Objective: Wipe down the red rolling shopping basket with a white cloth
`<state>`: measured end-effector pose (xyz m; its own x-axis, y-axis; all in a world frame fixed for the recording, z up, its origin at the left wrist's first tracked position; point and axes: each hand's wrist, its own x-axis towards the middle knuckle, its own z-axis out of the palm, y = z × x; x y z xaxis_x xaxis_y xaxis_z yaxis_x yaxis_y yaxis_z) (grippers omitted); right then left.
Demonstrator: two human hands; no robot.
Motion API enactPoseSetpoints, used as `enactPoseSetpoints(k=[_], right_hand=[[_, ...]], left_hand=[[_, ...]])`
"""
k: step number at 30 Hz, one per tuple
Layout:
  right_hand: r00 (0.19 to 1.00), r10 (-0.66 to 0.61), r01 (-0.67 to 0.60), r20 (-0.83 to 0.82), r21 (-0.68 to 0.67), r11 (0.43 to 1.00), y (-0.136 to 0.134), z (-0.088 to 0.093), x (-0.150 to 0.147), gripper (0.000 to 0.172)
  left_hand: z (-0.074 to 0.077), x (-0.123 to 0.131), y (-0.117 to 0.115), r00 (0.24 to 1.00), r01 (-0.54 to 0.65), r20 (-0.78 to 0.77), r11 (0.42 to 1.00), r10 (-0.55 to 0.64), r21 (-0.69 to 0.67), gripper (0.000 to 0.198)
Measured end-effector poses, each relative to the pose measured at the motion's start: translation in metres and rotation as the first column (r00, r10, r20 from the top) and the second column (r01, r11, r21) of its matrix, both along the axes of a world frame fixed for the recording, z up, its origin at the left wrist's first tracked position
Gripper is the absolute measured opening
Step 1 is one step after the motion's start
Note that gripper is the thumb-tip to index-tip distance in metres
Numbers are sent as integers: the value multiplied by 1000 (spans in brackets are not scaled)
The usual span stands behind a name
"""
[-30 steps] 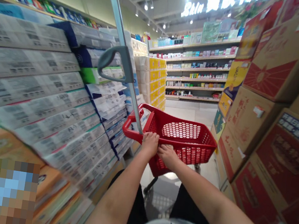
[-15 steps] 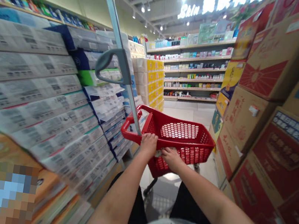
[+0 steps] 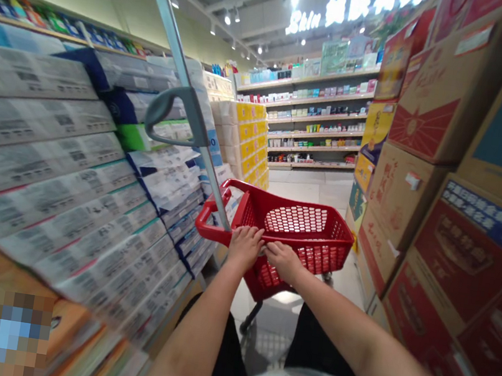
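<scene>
Resting on the red cart (image 3: 318, 246), the left hand (image 3: 244, 247) is gripping its near rim with curled fingers. Just beside, the right hand (image 3: 283, 261) is touching that same side, its hold being hard to tell.

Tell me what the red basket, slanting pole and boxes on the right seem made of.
Red basket: probably plastic, glossy, from its highlights and moulded lattice.
Slanting pole: likely metal, smooth, silvery, with a bright streak.
Boxes on the right: apparently cardboard, matt brown with print.
</scene>
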<state>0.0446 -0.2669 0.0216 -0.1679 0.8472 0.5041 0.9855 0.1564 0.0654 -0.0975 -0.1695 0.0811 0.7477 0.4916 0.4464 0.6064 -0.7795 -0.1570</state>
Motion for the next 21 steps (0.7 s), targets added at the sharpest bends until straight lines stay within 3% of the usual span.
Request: enactPoseSetpoints(k=[4, 9, 13, 18, 21], right_hand=[[1000, 18, -18, 12, -22, 1000, -3, -1, -1, 18], [999, 40, -39, -8, 123, 992, 0, -3, 0, 24], [1000, -6, 7, -11, 69, 998, -1, -7, 3, 17], [1000, -12, 14, -17, 138, 990, -1, -7, 7, 21], [998, -56, 56, -5, 98, 994, -2, -7, 9, 17]], left_hand=[[0, 0, 0, 1000, -10, -3, 1000, 10, -25, 38], [1, 0, -2, 1000, -17, -15, 1000, 17, -24, 37], [2, 0, -4, 1000, -28, -12, 999, 27, -27, 32], [1, 0, -3, 1000, -20, -5, 1000, 20, -13, 25], [2, 0, -3, 1000, -23, -1, 1000, 23, -15, 24]])
